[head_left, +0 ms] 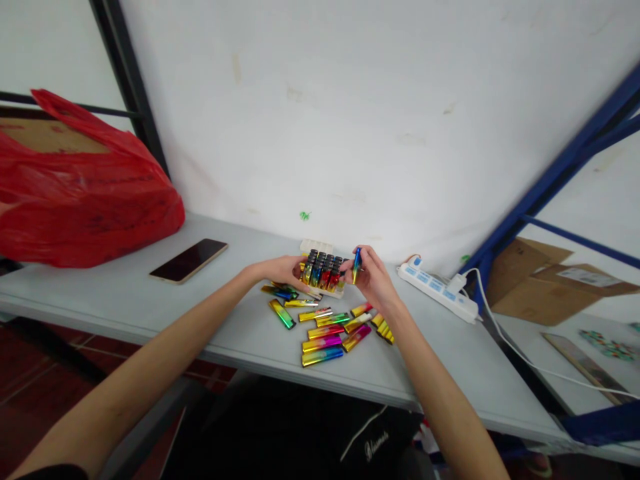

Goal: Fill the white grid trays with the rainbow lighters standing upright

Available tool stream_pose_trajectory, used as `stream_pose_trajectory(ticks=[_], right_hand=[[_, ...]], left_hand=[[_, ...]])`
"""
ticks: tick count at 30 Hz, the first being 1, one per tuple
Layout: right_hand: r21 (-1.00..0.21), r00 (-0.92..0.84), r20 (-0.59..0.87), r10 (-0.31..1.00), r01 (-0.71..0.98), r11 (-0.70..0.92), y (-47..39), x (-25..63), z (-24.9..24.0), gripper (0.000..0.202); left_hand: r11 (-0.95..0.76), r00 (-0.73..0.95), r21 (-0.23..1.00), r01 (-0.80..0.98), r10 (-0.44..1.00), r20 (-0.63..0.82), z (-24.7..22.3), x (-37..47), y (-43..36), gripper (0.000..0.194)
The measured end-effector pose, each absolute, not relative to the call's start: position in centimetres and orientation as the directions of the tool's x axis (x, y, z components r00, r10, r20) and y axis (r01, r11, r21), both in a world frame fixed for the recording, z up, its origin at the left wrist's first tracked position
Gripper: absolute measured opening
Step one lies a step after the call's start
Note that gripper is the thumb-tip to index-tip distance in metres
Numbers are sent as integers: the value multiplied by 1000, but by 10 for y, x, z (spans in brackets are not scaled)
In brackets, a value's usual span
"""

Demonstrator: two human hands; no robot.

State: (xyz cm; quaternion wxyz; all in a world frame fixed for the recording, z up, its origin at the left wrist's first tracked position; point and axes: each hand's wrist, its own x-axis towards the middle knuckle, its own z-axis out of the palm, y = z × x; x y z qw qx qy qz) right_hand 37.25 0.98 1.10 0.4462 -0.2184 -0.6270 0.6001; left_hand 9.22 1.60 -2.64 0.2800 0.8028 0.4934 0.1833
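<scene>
My right hand pinches a blue and gold lighter upright, just right of the white lighter tray. Rows of lighters with black tops stand in this tray, the front ones gold, blue and red. At its left end my left hand is closed around the tray's side, its fingertips partly hidden. Loose metallic lighters lie scattered on the table in front of the tray, among them a gold-blue lighter, a gold-magenta lighter and a green-yellow lighter.
A smartphone lies on the grey table to the left, near a red plastic bag. On the right are a white power strip with a plugged-in cable, a blue metal frame and cardboard boxes. A white wall rises behind.
</scene>
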Motion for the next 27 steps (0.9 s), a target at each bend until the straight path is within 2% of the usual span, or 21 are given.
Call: stream_pose_trajectory(ticks=[6, 9, 12, 16, 19, 23, 27], right_hand=[[-966, -558, 216, 801, -241, 93, 9, 370, 13, 43], [-983, -579, 134, 804, -182, 33, 15, 370, 8, 55], [-987, -498, 120, 859, -154, 49, 21, 370, 1, 63], [-991, -403, 101, 910, -125, 54, 24, 366, -4, 54], [-992, -393, 115, 912, -98, 82, 24, 364, -6, 51], [-989, -384, 145, 912, -92, 118, 25, 365, -5, 57], [-971, -430, 235, 871, -137, 195, 28, 370, -2, 61]], left_hand=[[-330, 423, 608, 722, 906, -10, -26, 93, 16, 82], [-334, 425, 609, 720, 905, -7, -25, 93, 15, 80], [-324, 411, 598, 733, 912, -10, -26, 92, 16, 81], [-317, 402, 585, 746, 915, -18, -26, 92, 17, 82], [-321, 408, 582, 747, 913, -20, -25, 92, 17, 81], [-318, 410, 583, 748, 912, -28, -23, 93, 15, 83], [-322, 416, 598, 734, 909, -20, -23, 94, 14, 86]])
